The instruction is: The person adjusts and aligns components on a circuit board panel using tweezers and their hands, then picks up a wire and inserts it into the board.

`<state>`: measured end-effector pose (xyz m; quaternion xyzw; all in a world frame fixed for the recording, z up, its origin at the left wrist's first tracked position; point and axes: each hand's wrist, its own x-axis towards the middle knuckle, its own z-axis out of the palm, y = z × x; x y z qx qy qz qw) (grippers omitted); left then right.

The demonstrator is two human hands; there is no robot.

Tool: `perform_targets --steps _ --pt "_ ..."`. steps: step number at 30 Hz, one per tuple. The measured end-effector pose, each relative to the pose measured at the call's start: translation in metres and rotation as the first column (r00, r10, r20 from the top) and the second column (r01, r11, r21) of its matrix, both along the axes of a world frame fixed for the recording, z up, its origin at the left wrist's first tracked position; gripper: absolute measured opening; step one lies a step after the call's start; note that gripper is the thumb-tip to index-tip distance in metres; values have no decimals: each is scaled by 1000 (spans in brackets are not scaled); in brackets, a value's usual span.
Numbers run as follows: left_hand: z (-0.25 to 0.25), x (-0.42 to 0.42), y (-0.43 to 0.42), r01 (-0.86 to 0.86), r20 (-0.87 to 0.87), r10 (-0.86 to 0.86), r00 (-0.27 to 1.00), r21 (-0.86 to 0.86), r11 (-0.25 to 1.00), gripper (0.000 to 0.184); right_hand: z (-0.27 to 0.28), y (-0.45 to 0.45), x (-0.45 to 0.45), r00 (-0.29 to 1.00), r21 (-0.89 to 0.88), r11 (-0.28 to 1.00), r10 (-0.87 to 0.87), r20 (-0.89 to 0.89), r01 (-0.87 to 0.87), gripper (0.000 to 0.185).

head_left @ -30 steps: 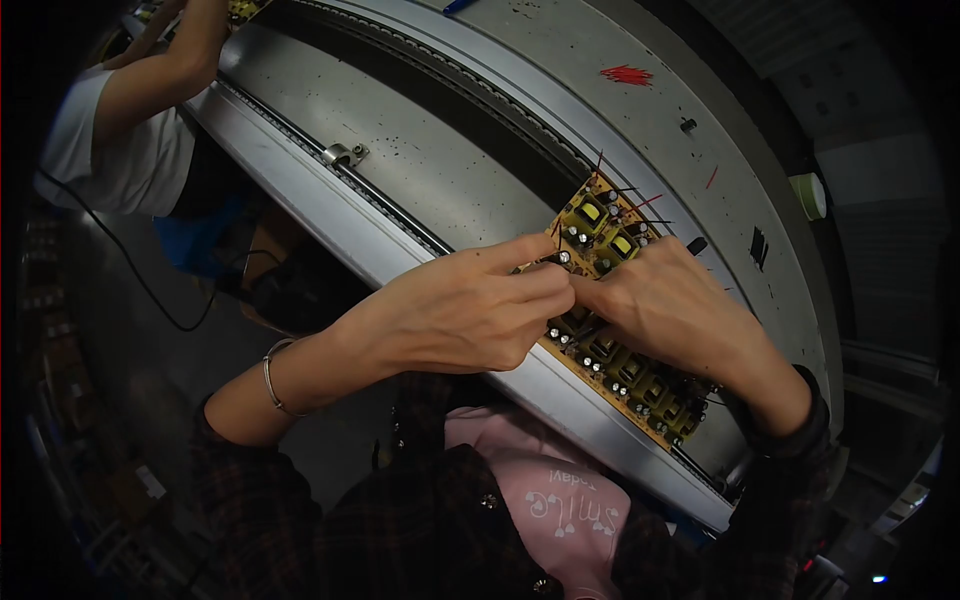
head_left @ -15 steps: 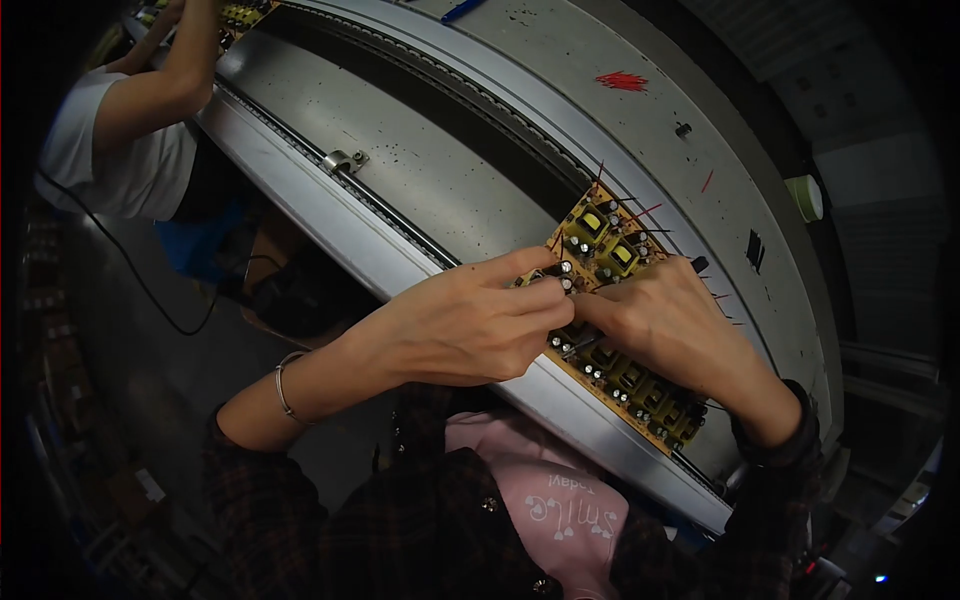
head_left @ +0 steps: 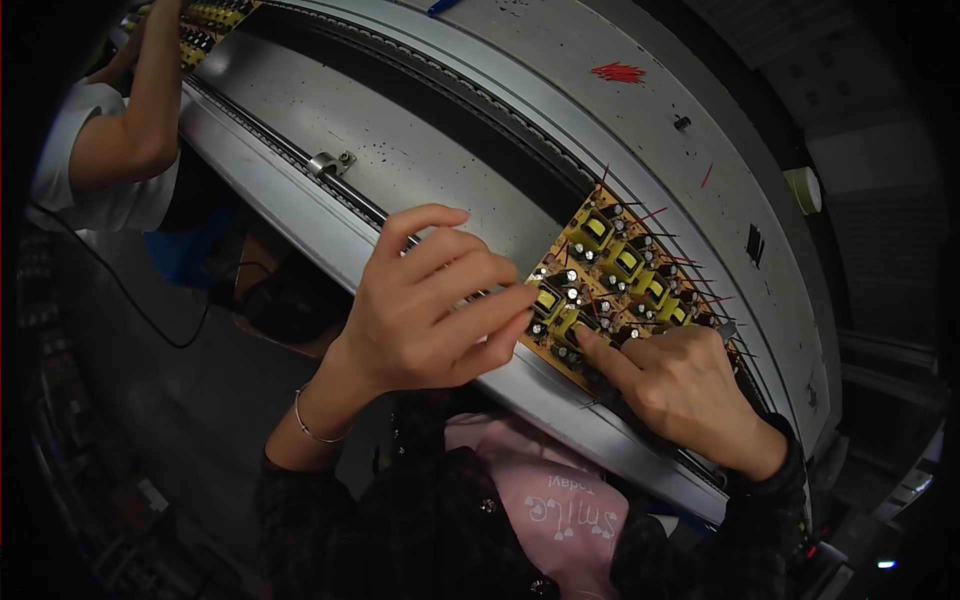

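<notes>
My left hand (head_left: 440,305) is raised beside the left end of a yellow-brown circuit board (head_left: 563,362), with its fingers apart and nothing visible in them. The index finger of my right hand (head_left: 675,385) stretches onto the board and touches a part near its lower edge. The other fingers are curled around a thin tool (head_left: 727,330); its dark end shows past the knuckles, but its kind is hidden. Yellow-topped transformers (head_left: 627,261), small round capacitors and upright red and black wires crowd the board, part of which lies under my right hand.
The board rests across the rails of a conveyor (head_left: 440,165) with a metal clamp (head_left: 325,163). On the far ledge lie red wire pieces (head_left: 618,73), a small dark part (head_left: 682,123) and a green-white roll (head_left: 803,190). Another person's arm (head_left: 150,110) works near more boards (head_left: 205,25).
My left hand has drawn back left off the board and its fingers have spread. My right hand has moved down slightly, with its index finger now stretched out. More of the board shows.
</notes>
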<state>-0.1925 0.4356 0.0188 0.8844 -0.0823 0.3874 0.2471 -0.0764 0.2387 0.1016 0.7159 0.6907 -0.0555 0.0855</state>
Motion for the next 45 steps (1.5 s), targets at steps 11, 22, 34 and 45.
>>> perform_targets --steps 11,22,34,45 --pt "-14 13 13 -157 -172 66 983 -592 790 8 11 -8 -6 848 149 925 -247 -468 351 16" --pt "-10 14 10 -269 -352 78 933 -534 801 7 3 32 -12 636 435 717 -15 -772 545 8" --pt "-14 16 10 -234 -326 70 943 -497 836 8 -13 39 -12 768 362 806 -167 -619 467 6" --pt "-13 14 10 -256 -427 67 902 -403 879 9 1 3 -18 715 515 666 -39 -698 540 6"
